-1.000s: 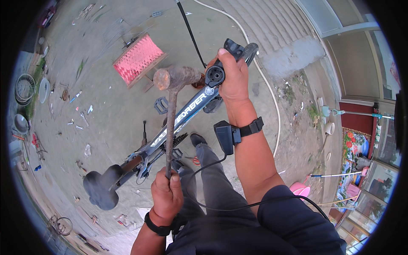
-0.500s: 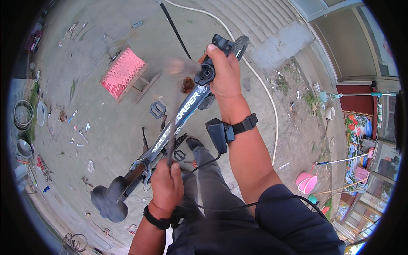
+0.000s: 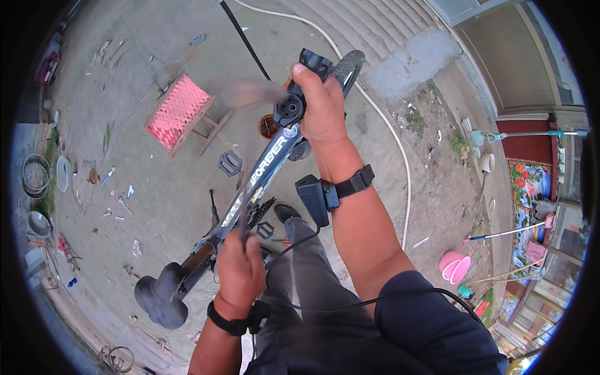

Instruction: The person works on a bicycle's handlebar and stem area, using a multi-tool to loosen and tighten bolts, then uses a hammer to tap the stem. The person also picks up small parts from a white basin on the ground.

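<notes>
A dark bicycle frame with pale lettering slants across the middle, its grey saddle at lower left and front wheel at upper right. My right hand is closed round the black stem at the frame's front end, thumb on top. Lower down, my left hand is closed on a thin stick-like thing that runs upward over the frame. Its upper part is smeared by motion, so its kind is unclear. A pinkish blur lies left of the stem. One black pedal sticks out left.
A wooden stool with a pink woven seat stands left of the bicycle. Beside the stem is a brown round container. A pale hose curves along the right, near a pink bucket. Scattered litter lies at left.
The stem and my right hand have shifted slightly left. My left hand has moved a little left too, still closed on the stick-like thing, which remains blurred.
</notes>
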### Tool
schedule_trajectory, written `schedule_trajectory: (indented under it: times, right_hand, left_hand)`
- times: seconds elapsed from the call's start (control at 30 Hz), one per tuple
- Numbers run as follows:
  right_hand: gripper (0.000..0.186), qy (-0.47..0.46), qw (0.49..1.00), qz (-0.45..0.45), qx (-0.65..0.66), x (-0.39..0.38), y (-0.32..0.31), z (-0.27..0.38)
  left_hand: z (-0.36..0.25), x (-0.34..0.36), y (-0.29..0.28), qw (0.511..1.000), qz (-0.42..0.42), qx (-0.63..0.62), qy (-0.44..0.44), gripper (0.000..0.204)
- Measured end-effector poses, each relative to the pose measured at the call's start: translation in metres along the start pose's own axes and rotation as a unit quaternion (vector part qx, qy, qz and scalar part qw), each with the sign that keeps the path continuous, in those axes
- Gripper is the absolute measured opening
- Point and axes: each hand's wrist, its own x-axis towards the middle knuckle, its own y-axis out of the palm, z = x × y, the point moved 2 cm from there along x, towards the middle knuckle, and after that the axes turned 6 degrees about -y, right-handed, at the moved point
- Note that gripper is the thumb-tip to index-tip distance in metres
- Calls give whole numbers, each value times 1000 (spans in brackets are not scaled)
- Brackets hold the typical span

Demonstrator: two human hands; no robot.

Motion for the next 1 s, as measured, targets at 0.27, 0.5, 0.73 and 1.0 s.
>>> schedule_trajectory:
  times: [0.27, 0.5, 0.73, 1.0]
  right_hand:
    - [29, -26, 999, -2, 41, 5, 2, -8]
    - [30, -17, 999, 13, 32, 6, 1, -12]
    - [31, -21, 999, 9, 37, 10, 4, -14]
    - [32, -11, 999, 17, 29, 13, 8, -15]
  left_hand:
    - [-3, 0, -2, 999, 22, 32, -19, 15]
    - [-1, -7, 1, 998, 28, -44, -34, 7]
    - [6, -13, 2, 997, 4, -78, -18, 8]
    - [8, -14, -5, 994, -14, -101, -24, 8]
